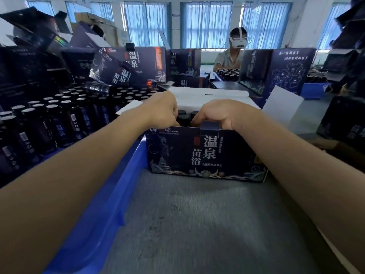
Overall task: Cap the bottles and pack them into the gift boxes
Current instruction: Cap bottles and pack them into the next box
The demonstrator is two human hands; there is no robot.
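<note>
A dark blue gift box (205, 155) with white characters stands open on the grey table in front of me. Black bottle caps (184, 115) show inside it, between my hands. My left hand (164, 110) reaches down into the left part of the box, its fingers curled and hidden among the bottles. My right hand (219, 113) reaches in from the right, knuckles up, thumb by the box's front tab (209, 127). What either hand grips is hidden. The white inner lid flap (207, 97) stands open behind.
A blue crate (110, 204) on my left holds several dark labelled bottles (59, 119). More gift boxes (142, 64) are stacked behind and at the right (280, 72). A person with a white headset (235, 54) sits across the table. Grey table surface (197, 224) lies near me.
</note>
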